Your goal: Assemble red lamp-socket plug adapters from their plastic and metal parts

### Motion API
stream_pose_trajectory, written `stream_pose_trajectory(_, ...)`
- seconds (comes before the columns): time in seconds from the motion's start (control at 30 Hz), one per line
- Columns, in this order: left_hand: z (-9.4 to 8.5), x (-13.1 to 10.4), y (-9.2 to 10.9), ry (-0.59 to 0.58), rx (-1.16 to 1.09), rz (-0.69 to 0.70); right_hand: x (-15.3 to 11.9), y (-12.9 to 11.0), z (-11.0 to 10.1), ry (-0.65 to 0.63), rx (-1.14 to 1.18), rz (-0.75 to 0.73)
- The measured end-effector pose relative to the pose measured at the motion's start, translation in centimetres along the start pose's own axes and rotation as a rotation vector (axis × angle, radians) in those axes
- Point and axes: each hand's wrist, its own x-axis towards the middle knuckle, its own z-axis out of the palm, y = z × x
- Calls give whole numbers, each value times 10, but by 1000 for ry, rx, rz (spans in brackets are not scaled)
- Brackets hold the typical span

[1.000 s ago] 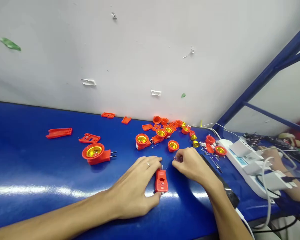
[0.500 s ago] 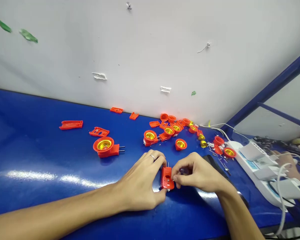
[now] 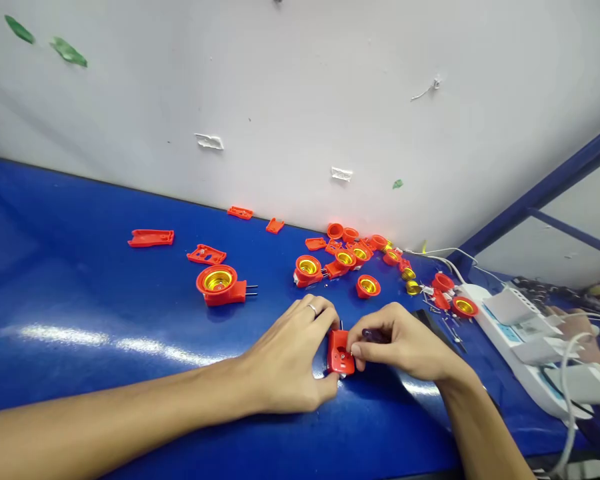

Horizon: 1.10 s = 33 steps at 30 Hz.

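On the blue table, a red plastic housing lies with its metal pins pointing away from me. My left hand grips it from the left, fingers at its far end and thumb at its near end. From the right, my right hand has thumb and forefinger pinched at the housing's right edge. A dark, slim tool is held in its curled fingers, mostly covered by them. A small screw head shows inside the housing. Up and to the left sits a red lamp socket with a gold inside and two pins.
Red flat covers lie at the back left. Several red sockets and gold threaded shells cluster near the wall. A white power strip with plugs and cables runs along the right side, near loose screws. Part of another person's arm shows at the far right.
The camera view has shifted a little, so the table items appear slightly displaced. Both hands keep nearly the same hold around the red housing, with the right fingertips still at its edge.
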Motion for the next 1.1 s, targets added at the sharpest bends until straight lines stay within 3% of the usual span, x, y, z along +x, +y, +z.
stream_pose_trajectory(0.23,1,-1,1,40,24,-13,-2,3,-5,93,0,-16)
stream_pose_trajectory(0.3,-2,0,0,95,68,48,-2,5,-7,122,1,-20)
stream_pose_trajectory(0.4,-15,6,-2,254,304,216,-4,6,-8,154,6,-34)
stream_pose_trajectory(0.5,-28,24,-2,326,529,259,-6,4,-12,199,20,-61)
stream_pose_trajectory(0.57,-32,43,0,266,566,308,-9,2,-15,248,37,-89)
stream_pose_trajectory(0.7,-25,94,4,30,604,479,-16,1,-23,376,68,-163)
stream_pose_trajectory(0.87,-12,144,-7,-182,604,539,-21,6,-29,514,99,-229)
stream_pose_trajectory(0.97,-13,152,-12,-246,586,546,-21,7,-31,547,107,-233)
stream_pose_trajectory(1.1,-20,142,-12,-228,536,525,-22,6,-32,569,104,-220)
